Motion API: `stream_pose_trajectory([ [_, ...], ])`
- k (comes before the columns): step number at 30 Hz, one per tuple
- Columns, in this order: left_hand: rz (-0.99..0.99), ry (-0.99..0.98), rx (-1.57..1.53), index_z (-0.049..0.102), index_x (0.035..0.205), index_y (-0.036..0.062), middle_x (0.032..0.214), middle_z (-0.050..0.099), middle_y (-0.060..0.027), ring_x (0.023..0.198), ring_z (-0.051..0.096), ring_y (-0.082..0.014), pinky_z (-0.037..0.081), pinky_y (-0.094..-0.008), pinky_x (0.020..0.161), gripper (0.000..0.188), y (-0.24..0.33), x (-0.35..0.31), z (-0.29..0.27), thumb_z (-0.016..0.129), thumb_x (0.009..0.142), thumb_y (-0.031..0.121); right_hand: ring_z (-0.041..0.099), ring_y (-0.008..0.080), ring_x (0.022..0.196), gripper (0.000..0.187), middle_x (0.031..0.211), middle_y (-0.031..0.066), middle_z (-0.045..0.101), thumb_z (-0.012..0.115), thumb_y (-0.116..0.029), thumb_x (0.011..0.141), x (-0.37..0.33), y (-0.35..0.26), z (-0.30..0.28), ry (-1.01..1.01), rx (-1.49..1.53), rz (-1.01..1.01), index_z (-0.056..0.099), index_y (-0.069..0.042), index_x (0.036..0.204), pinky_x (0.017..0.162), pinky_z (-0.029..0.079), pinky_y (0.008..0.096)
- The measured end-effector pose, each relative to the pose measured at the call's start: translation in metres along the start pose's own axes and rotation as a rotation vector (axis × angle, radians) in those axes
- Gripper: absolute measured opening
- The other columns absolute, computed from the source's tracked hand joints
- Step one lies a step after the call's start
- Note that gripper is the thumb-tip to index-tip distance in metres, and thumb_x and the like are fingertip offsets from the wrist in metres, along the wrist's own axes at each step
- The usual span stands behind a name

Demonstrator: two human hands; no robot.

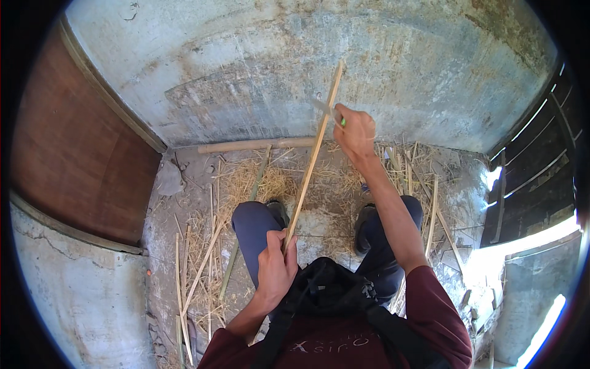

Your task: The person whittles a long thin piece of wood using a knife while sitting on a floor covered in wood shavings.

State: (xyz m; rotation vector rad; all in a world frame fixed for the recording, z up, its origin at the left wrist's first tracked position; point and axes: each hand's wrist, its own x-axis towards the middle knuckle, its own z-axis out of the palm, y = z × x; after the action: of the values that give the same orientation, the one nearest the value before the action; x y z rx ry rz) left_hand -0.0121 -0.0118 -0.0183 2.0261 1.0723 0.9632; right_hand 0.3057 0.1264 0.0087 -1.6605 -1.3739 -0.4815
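The left hand (275, 263) is gripping, fingers fully closed, the near end of a long pale bamboo strip (312, 157) slanting toward one o'clock. The right hand (354, 130) is clenching a knife (324, 108), its flat grey blade touching the strip near its far end. Dry fibrous shavings (258, 184) are littering the concrete floor at twelve o'clock; the rough wall (295, 61) is standing close beyond.

Open air is left above the straw-littered concrete floor (184, 203); it is bounded ahead by the stained grey wall (258, 74), with the brown wooden door (74, 154) leftward.

Both hands (276, 264) (354, 132) clenched, right outstretched
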Motion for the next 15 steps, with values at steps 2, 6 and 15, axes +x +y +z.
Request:
stream_pose_trajectory([
  [2, 0.021, 0.0, 0.018, 0.051, 0.113, -0.0043, 0.074, 0.061, -0.0115, 0.059, 0.054, -0.0107, 0.042, -0.0307, 0.053, 0.017, -0.002, -0.006, -0.002, 0.065, 0.109, 0.004, 0.071, 0.0433, 0.067, 0.003, 0.07, 0.0202, 0.07, 0.069, -0.006, 0.085, 0.011, 0.007, 0.004, 0.007, -0.02, 0.023, 0.07, -0.007, 0.087, 0.06, 0.054, 0.0526],
  [6, -0.024, -0.016, 0.016, 0.051, 0.114, -0.0047, 0.076, 0.063, -0.0165, 0.061, 0.06, -0.0198, 0.046, -0.035, 0.055, 0.018, -0.009, -0.011, -0.005, 0.065, 0.109, 0.004, 0.072, 0.0451, 0.069, 0.008, 0.07, 0.022, 0.07, 0.068, -0.008, 0.084, 0.029, 0.026, 0.013, 0.002, -0.07, 0.036, 0.073, -0.008, 0.09, 0.064, 0.056, 0.0548],
  [15, -0.05, -0.028, -0.019, 0.05, 0.113, -0.0037, 0.074, 0.06, -0.0133, 0.06, 0.053, -0.0119, 0.042, -0.0312, 0.054, 0.018, -0.018, -0.017, -0.008, 0.066, 0.109, 0.004, 0.074, 0.0499, 0.084, 0.021, 0.085, 0.0281, 0.075, 0.063, -0.012, 0.089, 0.06, 0.054, 0.03, -0.053, -0.087, 0.186, 0.081, -0.01, 0.1, 0.077, 0.059, 0.057],
])
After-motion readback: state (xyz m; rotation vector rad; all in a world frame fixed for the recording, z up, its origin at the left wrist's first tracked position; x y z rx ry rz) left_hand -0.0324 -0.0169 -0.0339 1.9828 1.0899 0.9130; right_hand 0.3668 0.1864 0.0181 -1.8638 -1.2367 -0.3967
